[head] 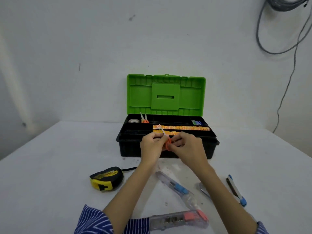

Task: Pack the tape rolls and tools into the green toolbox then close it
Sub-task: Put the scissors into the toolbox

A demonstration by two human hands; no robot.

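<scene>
The green toolbox (166, 93) stands open at the back of the table, lid upright, black tray (135, 130) exposed. In the tray lie a clear tape roll (133, 121), orange scissors (144, 119), orange-yellow strips (182, 127) and a small blue-green pack (196, 122). In front of the box, my left hand (152, 146) and my right hand (187, 146) together hold a small pair of orange-handled scissors (167, 141), blades pointing up toward the tray.
On the white table (50, 183) lie a yellow-black tape measure (107, 179), a clear cutter with blue slider (176, 187), a clear cutter with pink slider (179, 219), a blue-tipped cutter (236, 190), and a partly hidden tool (203, 189). Cables (293, 48) hang at right.
</scene>
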